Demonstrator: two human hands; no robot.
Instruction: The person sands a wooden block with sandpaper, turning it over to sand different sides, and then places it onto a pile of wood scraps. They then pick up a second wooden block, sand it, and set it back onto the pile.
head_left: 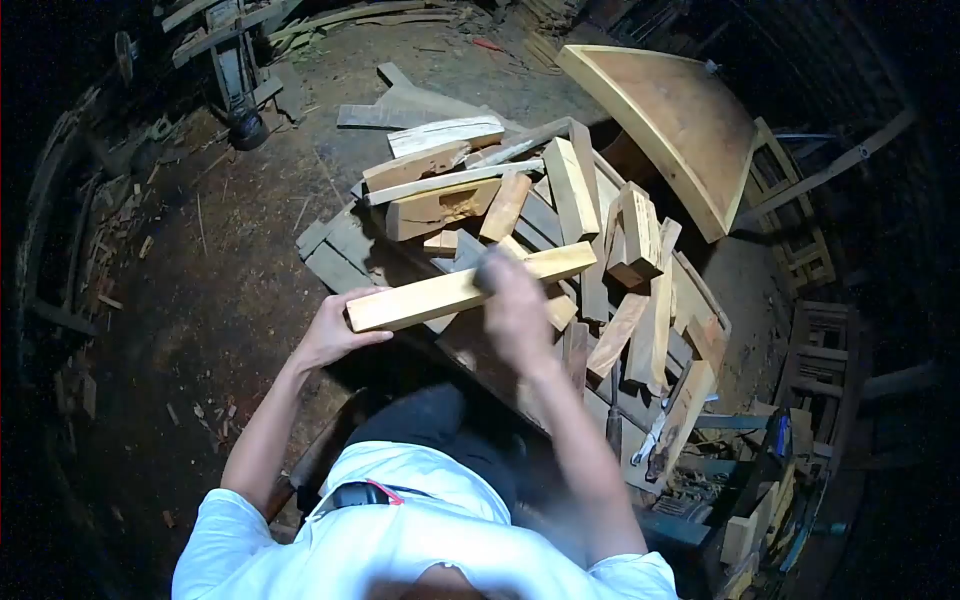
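Note:
A long, squared light wooden block [420,300] is held up at a slant above the pile. My left hand [335,328] grips its left end, thumb below and fingers behind. Over the middle of the block is my right hand [515,305], blurred by motion, its fingers closed round a small dark object [490,270] that I cannot make out. The dark object is at the block's upper face; whether it touches is unclear. Cut wood pieces [568,190] lie heaped just beyond the block.
A large wooden panel with a pale edge [670,120] leans at the back right. Wooden frames [825,350] stand at the right. A chisel-like tool [614,420] lies among the wood. Chips litter the dirt floor [230,240] at the left.

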